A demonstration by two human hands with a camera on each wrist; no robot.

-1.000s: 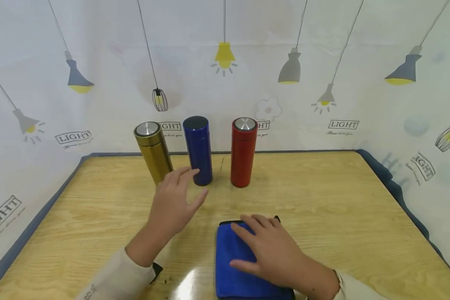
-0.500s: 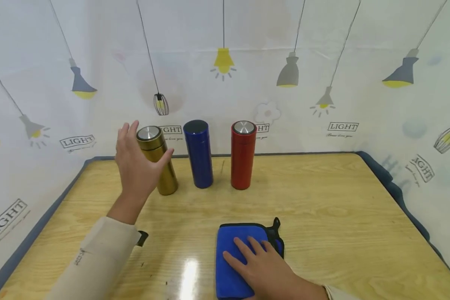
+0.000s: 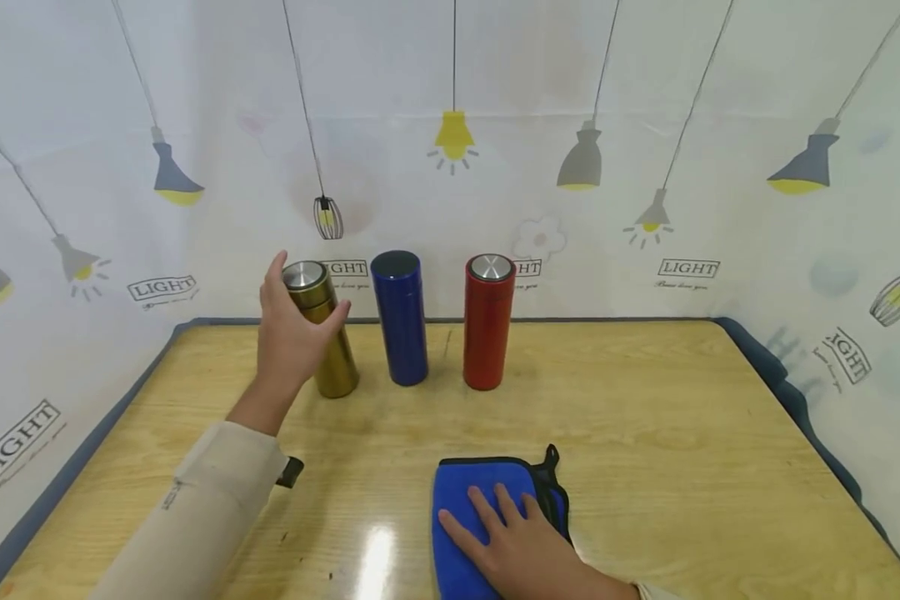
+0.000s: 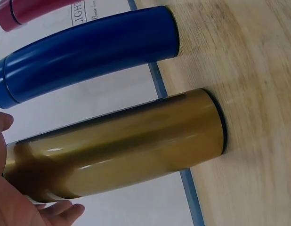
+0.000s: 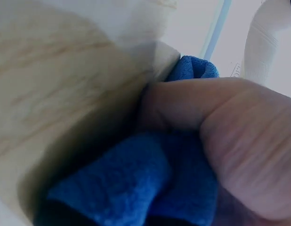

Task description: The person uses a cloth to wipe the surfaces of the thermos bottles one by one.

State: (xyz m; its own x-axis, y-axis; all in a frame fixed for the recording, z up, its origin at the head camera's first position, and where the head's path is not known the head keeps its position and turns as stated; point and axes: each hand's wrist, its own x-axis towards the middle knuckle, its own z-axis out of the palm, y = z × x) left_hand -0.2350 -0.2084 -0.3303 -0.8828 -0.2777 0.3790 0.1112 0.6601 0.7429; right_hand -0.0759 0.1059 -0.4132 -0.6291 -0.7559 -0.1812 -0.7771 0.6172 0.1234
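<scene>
A gold thermos bottle [image 3: 337, 358] with a silver lid stands upright on the table at the left. My left hand [image 3: 288, 337] is around its upper part, fingers on the far left side and thumb on the near right. In the left wrist view the thumb [image 4: 3, 121] stands apart from the gold surface, while fingertips [image 4: 65, 212] show along the opposite side. My right hand [image 3: 521, 542] rests with spread fingers on a folded blue cloth [image 3: 457, 500] with black trim. In the right wrist view the cloth [image 5: 122, 183] bulges beside the thumb; the other fingers are hidden there.
A blue thermos bottle [image 3: 401, 325] and a red thermos bottle [image 3: 486, 333] stand upright to the right of the gold one. Behind the wooden table [image 3: 645, 433] hangs a white curtain [image 3: 390, 67] printed with lamps. A small black piece [image 3: 290, 472] shows by the left sleeve.
My left hand has moved from in front of the bottles to the left, up around the gold bottle. My right hand has slid slightly toward me over the blue cloth.
</scene>
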